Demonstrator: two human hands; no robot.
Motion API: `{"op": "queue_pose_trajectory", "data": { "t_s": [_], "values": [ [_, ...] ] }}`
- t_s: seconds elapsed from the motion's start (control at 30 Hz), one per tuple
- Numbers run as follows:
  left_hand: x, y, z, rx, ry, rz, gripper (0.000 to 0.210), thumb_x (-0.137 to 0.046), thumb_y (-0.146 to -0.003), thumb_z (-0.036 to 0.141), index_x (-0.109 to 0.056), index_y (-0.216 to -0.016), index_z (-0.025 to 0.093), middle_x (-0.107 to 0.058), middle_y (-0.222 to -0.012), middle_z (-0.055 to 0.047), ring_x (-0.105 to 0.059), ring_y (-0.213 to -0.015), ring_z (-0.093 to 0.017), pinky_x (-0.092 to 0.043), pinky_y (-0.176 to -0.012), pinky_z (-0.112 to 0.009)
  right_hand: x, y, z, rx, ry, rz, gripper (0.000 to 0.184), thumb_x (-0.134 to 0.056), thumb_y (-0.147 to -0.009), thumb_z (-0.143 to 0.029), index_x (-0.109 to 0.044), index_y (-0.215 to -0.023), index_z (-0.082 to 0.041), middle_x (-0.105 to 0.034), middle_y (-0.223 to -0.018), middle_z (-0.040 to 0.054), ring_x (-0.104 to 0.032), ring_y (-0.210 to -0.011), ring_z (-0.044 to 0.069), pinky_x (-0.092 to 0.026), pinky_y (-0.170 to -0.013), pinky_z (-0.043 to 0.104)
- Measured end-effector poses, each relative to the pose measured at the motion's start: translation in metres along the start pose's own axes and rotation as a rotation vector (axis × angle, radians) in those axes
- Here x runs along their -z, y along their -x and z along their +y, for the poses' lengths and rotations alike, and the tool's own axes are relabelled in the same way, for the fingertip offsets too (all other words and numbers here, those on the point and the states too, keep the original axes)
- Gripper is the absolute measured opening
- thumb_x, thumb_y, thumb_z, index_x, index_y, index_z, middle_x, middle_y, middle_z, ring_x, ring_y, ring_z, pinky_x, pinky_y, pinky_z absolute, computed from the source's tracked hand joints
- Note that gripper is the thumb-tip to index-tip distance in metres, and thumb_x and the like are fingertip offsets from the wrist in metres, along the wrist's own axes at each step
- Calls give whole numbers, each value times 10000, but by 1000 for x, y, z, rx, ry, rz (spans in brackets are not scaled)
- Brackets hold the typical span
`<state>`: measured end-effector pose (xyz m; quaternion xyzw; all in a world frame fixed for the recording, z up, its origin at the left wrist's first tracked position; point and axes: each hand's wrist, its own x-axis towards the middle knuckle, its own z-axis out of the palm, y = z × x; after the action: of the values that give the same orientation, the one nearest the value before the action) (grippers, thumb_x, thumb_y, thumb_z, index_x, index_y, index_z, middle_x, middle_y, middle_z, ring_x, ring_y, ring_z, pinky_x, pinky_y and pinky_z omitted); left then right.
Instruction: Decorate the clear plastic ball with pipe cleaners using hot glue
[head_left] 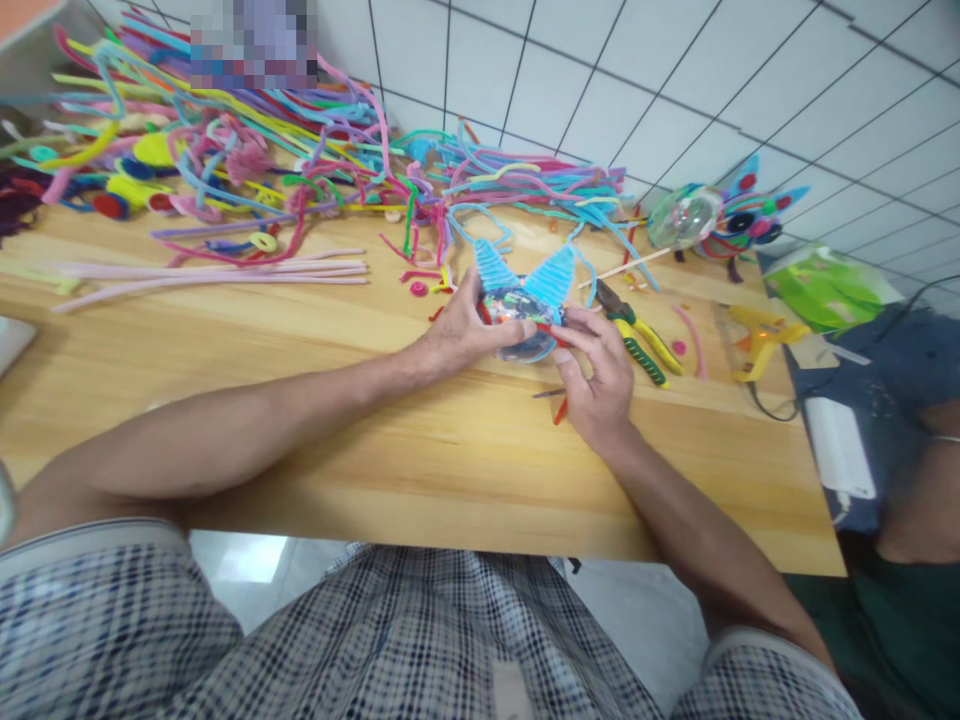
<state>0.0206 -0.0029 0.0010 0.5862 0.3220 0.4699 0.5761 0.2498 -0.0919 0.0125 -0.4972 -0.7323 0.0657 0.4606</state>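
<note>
On the table (337,450), the left hand (466,330) is closed round the left side of the blue-eared ball (511,303), thumb across its front. Right hand (602,380) at the ball's right edge: fingers half-curled, thumb slightly off the index, can't tell if they're pinching. Pliers (643,353) just beside.

we count one left hand (466,328), one right hand (604,385), one held ball (514,300) with two blue ears (553,276), one clear ball (681,215), one decorated figure (739,230), one pair of pliers (643,353), one glue gun (766,330), one white cabled box (840,450), two small pink discs (679,348) and one surface (337,440); the fuzzy stems (540,180) overlap too much for us to number.
</note>
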Motion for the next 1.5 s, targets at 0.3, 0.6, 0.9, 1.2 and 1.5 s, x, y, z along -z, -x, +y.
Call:
{"op": "queue_pose_trajectory", "data": {
  "t_s": [0.3,0.6,0.9,1.2,1.5],
  "values": [
    [-1,-2,2,-13,-24,-26,1040,-1045,-656,847,-619,-1391,247,-751,-1341,-114,-744,-1379,-376,-637,-1192,-518,-8,-6,-5,-318,-263,73,185,-889,-1007,-477,-821,-1037,-307,-789,-924,-5,-719,-808,192,-641,-755,352],
    [0,-3,0,-13,-18,-38,988,-1054,-661,790,-619,-1361,245,-749,-1313,-95,-743,-1328,-334,-621,-1172,-473,-3,-20,-8,-587,-547,-35,356,-1024,-781,-424,-718,-897,-286,-651,-736,-77,-600,-663,129,-538,-649,281],
    [-2,-3,-1,-39,-9,-49,1048,-1063,-646,806,-622,-1413,244,-768,-1367,-123,-747,-1367,-359,-604,-1231,-513,1,-28,-13,-685,-590,-113,490,-1066,-737,-546,-671,-869,-288,-581,-666,-99,-500,-590,117,-451,-573,280],
    [-2,-3,1,-38,-31,-40,1098,-1074,-650,785,-623,-1486,235,-780,-1414,-136,-759,-1376,-372,-601,-1274,-556,6,-37,-13,-758,-590,-181,540,-1111,-653,-531,-666,-816,-273,-591,-618,-104,-457,-521,93,-370,-501,255],
    [0,0,3,-23,-87,-26,1086,-1063,-683,755,-618,-1514,217,-769,-1487,-154,-733,-1448,-394,-582,-1307,-559,2,-27,12,-599,-558,-175,554,-1069,-751,-535,-727,-1116,-298,-853,-1108,9,-815,-1017,242,-701,-929,415]
  ]
}}
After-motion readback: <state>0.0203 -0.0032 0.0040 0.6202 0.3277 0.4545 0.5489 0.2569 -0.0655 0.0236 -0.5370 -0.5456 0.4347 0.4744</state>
